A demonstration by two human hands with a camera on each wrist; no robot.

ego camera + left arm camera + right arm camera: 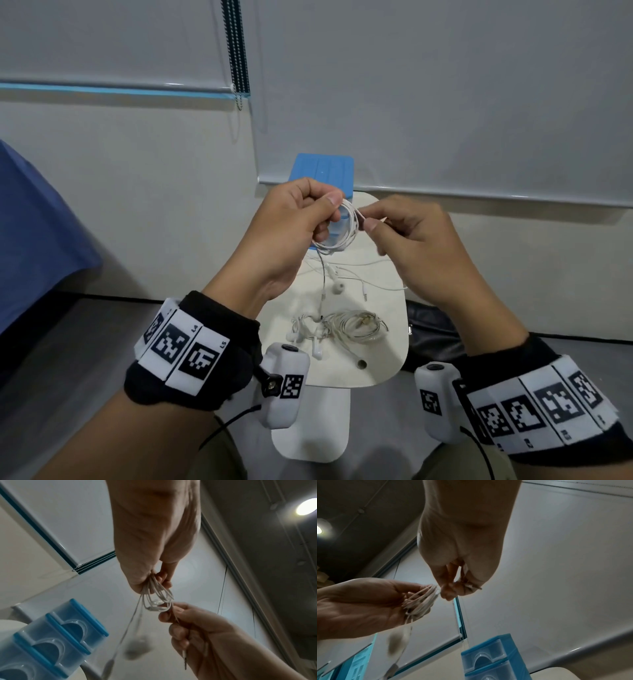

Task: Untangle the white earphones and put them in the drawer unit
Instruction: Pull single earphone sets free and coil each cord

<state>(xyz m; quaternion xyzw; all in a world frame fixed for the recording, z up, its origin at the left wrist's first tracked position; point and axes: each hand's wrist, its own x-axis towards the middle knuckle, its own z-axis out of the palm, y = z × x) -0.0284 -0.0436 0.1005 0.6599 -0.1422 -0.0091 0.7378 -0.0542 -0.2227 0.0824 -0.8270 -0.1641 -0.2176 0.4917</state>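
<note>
Coils of thin white earphone cable [337, 226] are held up in the air above the small off-white table [390, 342], in front of the blue plastic drawer unit [323, 169] that stands at the table's far end. The coil is gripped by the left hand [291, 226], thumb and curled fingers closed round its upper side, as is plain in the left wrist view [154, 595]. A strand at the coil's right edge is pinched by the right hand [407, 236] between thumb and forefinger; seen from the right wrist, the fingertips [448, 595] are pressed tight on the wire. One earbud [337, 287] and loose cable ends are left dangling below the coil. Lower on the table a second tangle of white earphones [308, 334] is seen lying, touching a paler coiled cable [356, 325] just beside it. Drawer fronts are visible from below [51, 642], shut as far as can be told.
</note>
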